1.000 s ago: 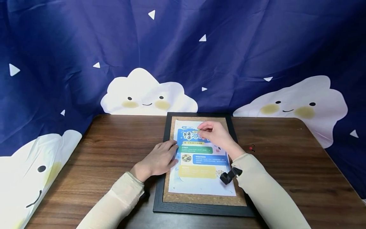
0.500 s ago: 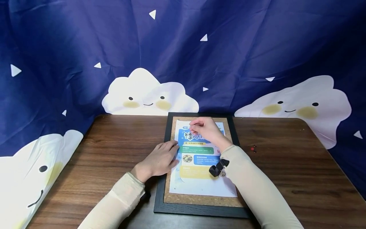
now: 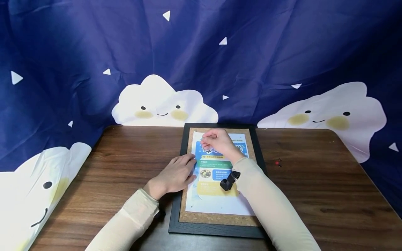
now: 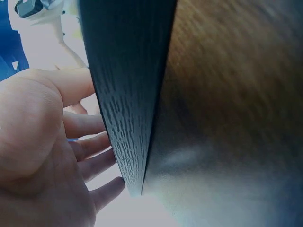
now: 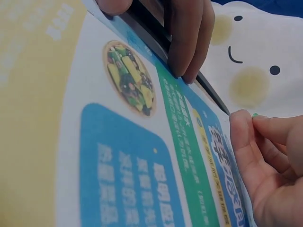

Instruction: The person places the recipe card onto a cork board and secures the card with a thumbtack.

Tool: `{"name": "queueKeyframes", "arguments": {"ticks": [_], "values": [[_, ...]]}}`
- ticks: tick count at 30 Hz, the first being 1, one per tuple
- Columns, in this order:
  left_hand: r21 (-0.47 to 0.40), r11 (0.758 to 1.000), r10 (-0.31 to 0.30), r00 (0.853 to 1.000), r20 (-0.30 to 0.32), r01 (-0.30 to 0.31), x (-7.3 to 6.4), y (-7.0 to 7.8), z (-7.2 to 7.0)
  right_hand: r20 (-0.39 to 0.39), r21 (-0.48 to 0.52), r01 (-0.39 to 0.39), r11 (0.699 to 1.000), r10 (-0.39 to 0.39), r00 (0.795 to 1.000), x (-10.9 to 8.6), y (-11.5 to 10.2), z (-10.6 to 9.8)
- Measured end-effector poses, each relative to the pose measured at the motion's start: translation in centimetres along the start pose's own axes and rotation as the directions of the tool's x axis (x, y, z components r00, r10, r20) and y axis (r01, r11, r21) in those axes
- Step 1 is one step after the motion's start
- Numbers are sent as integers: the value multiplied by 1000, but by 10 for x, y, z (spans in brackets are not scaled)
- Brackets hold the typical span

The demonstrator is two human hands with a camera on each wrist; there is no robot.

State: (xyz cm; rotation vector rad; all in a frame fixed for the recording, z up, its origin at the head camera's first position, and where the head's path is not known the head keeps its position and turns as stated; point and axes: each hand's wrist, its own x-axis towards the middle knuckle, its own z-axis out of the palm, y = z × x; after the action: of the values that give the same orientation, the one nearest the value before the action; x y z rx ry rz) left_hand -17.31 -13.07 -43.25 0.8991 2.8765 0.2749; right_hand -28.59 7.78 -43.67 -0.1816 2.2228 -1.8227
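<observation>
A printed poster (image 3: 220, 206) lies on a cork board (image 3: 220, 218) with a black frame (image 3: 216, 229). My left hand (image 3: 174, 174) rests over the frame's left side, its fingertips at the poster's left edge; in the left wrist view its fingers reach across the black frame. Over the poster's upper left part is my right hand (image 3: 218, 142), thumb and index finger together. In the right wrist view those fingertips pinch a small green pushpin (image 5: 254, 115), mostly hidden by them. The right hand covers part of the poster's title.
The board lies on a brown wooden table (image 3: 314, 188). To its right are small red and black pieces (image 3: 277, 162), too small to make out. A blue curtain (image 3: 194, 52) with clouds hangs behind the table's far edge.
My right hand has moved left across the top of the poster, towards its upper left corner. My left hand has stayed in place at the left edge.
</observation>
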Motion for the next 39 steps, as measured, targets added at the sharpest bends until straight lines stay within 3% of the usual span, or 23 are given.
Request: {"name": "queueKeyframes", "arguments": {"ticks": [9,27,39], "values": [[4,1000,4,1000,-4,-4,1,-2,1,-16,2,-14,1000,14,1000,17,5,11],[7,1000,6,1000,6,-6,1,-3,-1,-40,-82,-26,996,23,999,34,-5,25],[7,1000,4,1000,-3,-4,1,-1,-1,-58,-46,-177,983,174,983,49,-13,27]]}}
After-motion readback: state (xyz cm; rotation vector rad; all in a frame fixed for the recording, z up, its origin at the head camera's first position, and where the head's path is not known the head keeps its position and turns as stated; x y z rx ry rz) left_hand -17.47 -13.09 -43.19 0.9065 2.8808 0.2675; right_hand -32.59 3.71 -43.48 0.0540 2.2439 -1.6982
